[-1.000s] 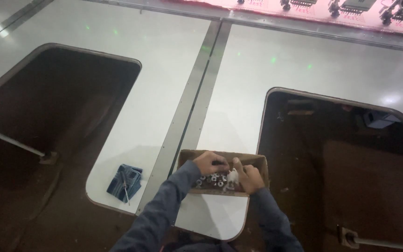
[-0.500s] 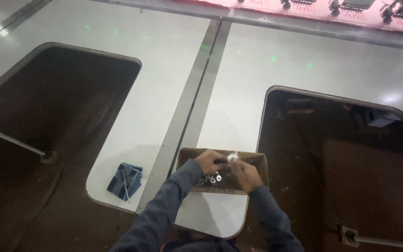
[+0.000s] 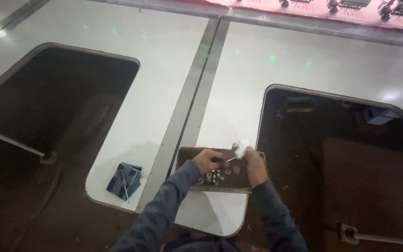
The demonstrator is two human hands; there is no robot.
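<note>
Since a second ago the right hand (image 3: pixel 255 164) has lifted out of the brown tray (image 3: pixel 187 156), fingers pinched on a white wad (image 3: pixel 242 148) at the tray's far edge. Left to right: a blue cloth (image 3: pixel 124 179) lies on the white table (image 3: pixel 155 88), then the left hand (image 3: pixel 206 161) sits over the tray curled around a thin tool (image 3: pixel 225 160), with small round parts (image 3: pixel 215 176) just beside it.

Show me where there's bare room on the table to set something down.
Free: the white tabletop beyond the shallow brown tray, and the left panel beyond the blue cloth. Crowded: the tray, where the left hand, right hand and small parts sit.
</note>
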